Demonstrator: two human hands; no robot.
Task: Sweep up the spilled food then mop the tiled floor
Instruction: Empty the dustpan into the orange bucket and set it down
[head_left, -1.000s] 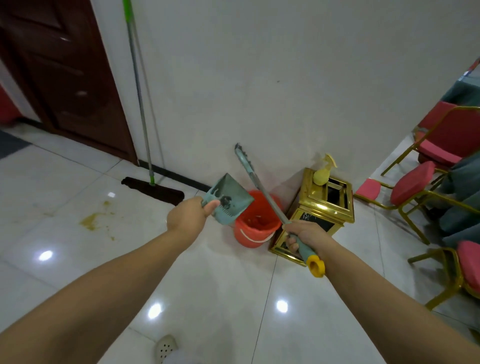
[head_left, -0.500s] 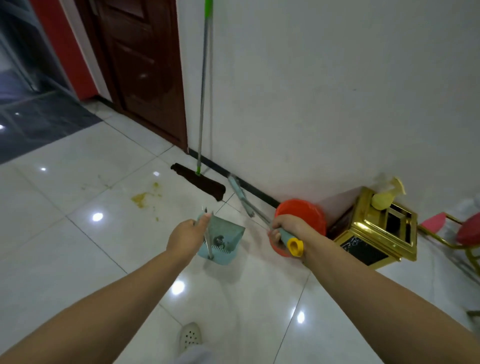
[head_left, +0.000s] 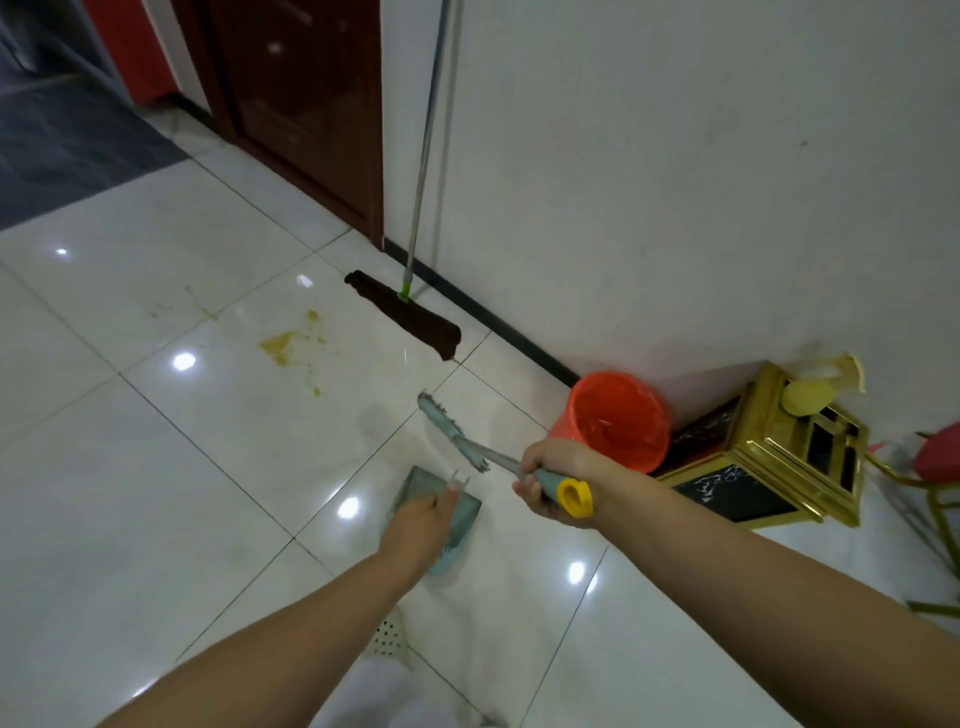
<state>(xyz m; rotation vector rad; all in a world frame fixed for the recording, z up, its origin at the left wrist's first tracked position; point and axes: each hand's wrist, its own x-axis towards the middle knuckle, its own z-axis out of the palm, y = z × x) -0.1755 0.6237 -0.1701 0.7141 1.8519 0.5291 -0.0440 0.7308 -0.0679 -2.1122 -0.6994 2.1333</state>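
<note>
The left hand (head_left: 415, 525) grips the dustpan (head_left: 451, 512) and the right hand (head_left: 556, 480) the brush (head_left: 457, 441), while yellow spilled food (head_left: 283, 345) lies unswept near the untouched mop (head_left: 405, 319) against the wall.

I count one mop (head_left: 415, 291), one brush (head_left: 457, 441), one dustpan (head_left: 457, 512), one orange bucket (head_left: 615, 418), one gold bin (head_left: 769, 467), two hands.

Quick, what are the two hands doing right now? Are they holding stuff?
Left hand: closed, gripping the teal dustpan.
Right hand: closed, gripping the handle of the small brush.
</note>
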